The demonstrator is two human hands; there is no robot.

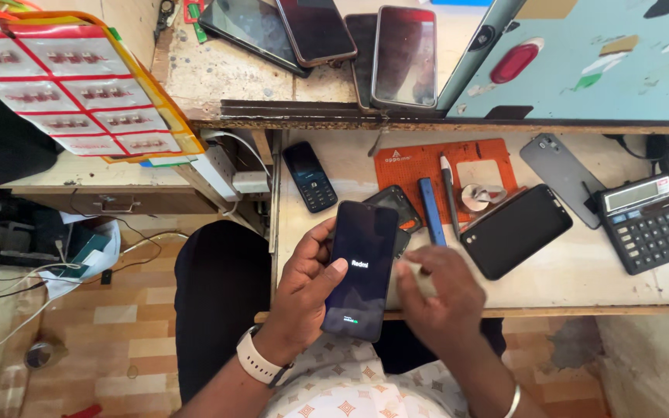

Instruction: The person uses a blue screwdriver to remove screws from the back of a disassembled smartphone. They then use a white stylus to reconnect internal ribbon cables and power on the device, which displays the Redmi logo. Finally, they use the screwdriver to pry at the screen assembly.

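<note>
My left hand (303,290) grips a dark smartphone (361,267) by its left edge, thumb resting on the screen, which is black with small light marks. A pale wristband sits on that wrist. My right hand (439,298) is at the phone's right edge, fingers curled around it; the fingertips are blurred. The phone hovers over the front edge of a pale workbench (582,271).
On the bench lie a small keypad phone (310,176), an orange work mat (443,166) with a blue tool (430,210), a pen and a tape roll, a black phone (515,231), a grey back cover (563,178) and a calculator (648,222). Several phones lie on the shelf above.
</note>
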